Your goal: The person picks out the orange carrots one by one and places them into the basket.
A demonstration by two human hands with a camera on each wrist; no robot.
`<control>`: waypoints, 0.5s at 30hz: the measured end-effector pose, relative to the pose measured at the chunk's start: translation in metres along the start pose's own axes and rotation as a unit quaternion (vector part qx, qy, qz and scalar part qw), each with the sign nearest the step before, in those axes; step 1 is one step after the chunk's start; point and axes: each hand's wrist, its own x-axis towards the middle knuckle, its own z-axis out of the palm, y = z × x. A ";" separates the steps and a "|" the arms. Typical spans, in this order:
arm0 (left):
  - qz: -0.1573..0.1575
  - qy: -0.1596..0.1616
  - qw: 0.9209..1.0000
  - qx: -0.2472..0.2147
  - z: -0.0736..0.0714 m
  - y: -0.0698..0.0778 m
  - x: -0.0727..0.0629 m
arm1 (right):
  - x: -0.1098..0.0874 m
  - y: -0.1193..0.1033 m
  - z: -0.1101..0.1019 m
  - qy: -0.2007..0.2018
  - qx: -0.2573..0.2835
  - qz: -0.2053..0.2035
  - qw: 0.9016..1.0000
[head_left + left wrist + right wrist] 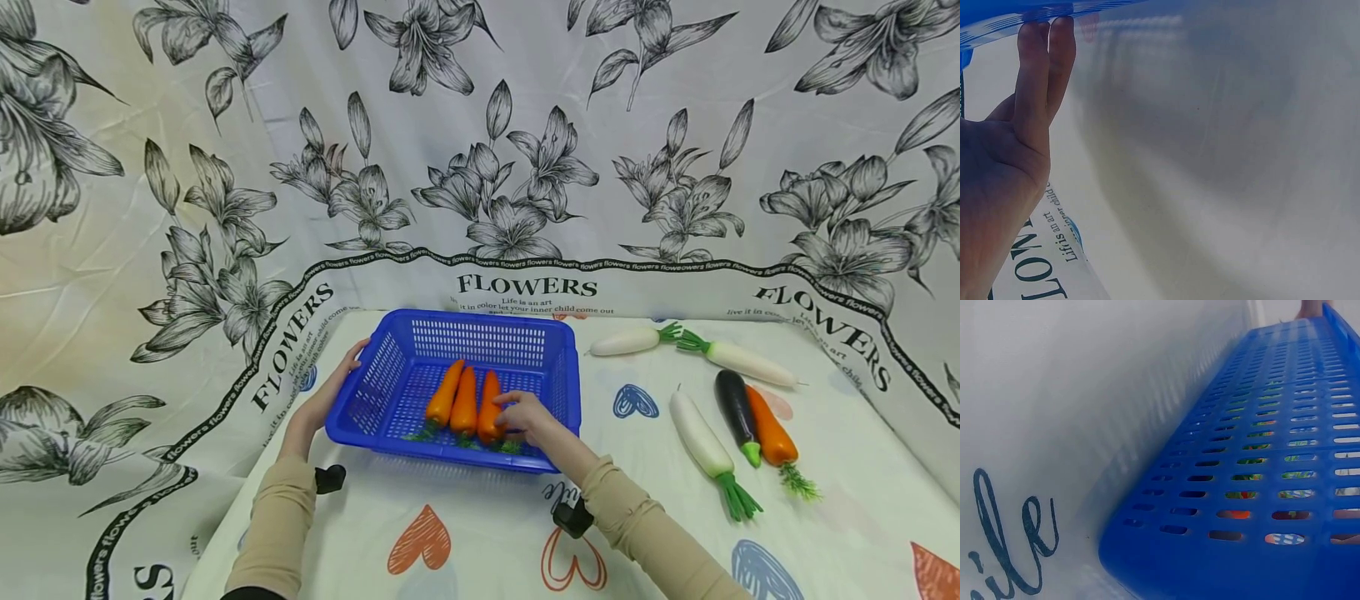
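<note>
A blue plastic basket (pixel 480 317) with slotted walls stands on the table. Inside lie three orange carrots side by side, their green tops toward me: a left carrot (pixel 445 393), a middle carrot (pixel 465 404) and a right carrot (pixel 489 408). My right hand (pixel 525 417) reaches over the near rim, its bent fingers on the right carrot. At the basket's left side is my left hand (pixel 341 379); in the left wrist view its fairly straight fingers (pixel 1034 81) touch the rim from below. The right wrist view shows the basket's slotted near wall (pixel 1241 487), which hides my right hand.
To the right of the basket lie a white radish (pixel 626 342), a second radish (pixel 750 364), a third radish (pixel 701 433), a dark eggplant (pixel 737 412) and another carrot (pixel 772 429) against the eggplant. A flower-printed curtain (pixel 510 200) hangs behind the heart-patterned tablecloth (pixel 495 550).
</note>
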 end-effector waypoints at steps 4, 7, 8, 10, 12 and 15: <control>-0.049 0.064 0.993 0.089 0.046 0.049 -0.036 | -0.001 -0.001 0.000 -0.006 -0.001 0.001 1.000; -0.056 0.069 0.993 0.079 0.050 0.054 -0.038 | -0.002 -0.001 0.000 -0.004 -0.006 0.002 1.000; -0.056 0.070 0.993 0.079 0.050 0.053 -0.038 | -0.002 -0.001 0.000 -0.002 -0.008 0.003 1.000; -0.055 0.070 0.993 0.081 0.049 0.051 -0.037 | -0.002 -0.002 0.000 0.001 -0.008 0.007 1.000; -0.053 0.070 0.993 0.083 0.048 0.049 -0.036 | -0.001 -0.002 0.000 0.005 -0.009 0.009 1.000; -0.050 0.067 0.993 0.082 0.047 0.047 -0.035 | -0.002 -0.002 -0.001 0.011 -0.007 0.014 1.000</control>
